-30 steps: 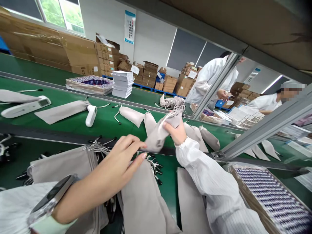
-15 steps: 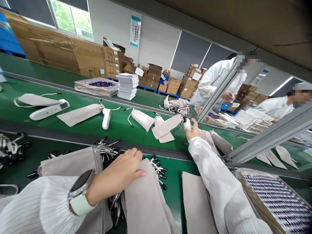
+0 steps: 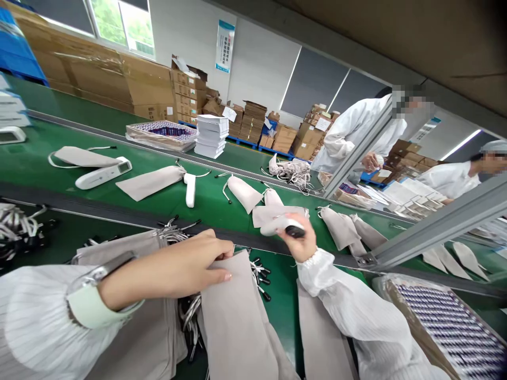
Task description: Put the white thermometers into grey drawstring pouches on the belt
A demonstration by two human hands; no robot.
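My right hand [image 3: 299, 240] is closed around a white handheld thermometer [image 3: 273, 226] with a dark rounded end, held above the green belt. A grey-beige drawstring pouch [image 3: 237, 311] tops the pile in front of me. At its upper edge my left hand [image 3: 198, 264] is closed, the thumb on the cloth and the curled fingers partly hidden. Behind the thermometer a flat pouch [image 3: 259, 215] lies on the belt. Two more white thermometers, one on its side [image 3: 103, 174] and one pointing toward me [image 3: 190, 191], lie farther left beside pouches.
A metal post [image 3: 431, 221] slants across the right side. Below it stands a tray of batteries [image 3: 447, 316]. Across the belt are another tray [image 3: 162, 137] and a stack of white booklets [image 3: 212, 137]. Two people in white work at the far right.
My right hand has drawn the thermometer back toward me and to the left, turning it. My left fingers have curled at the pouch's edge. Belt items appear farther right.
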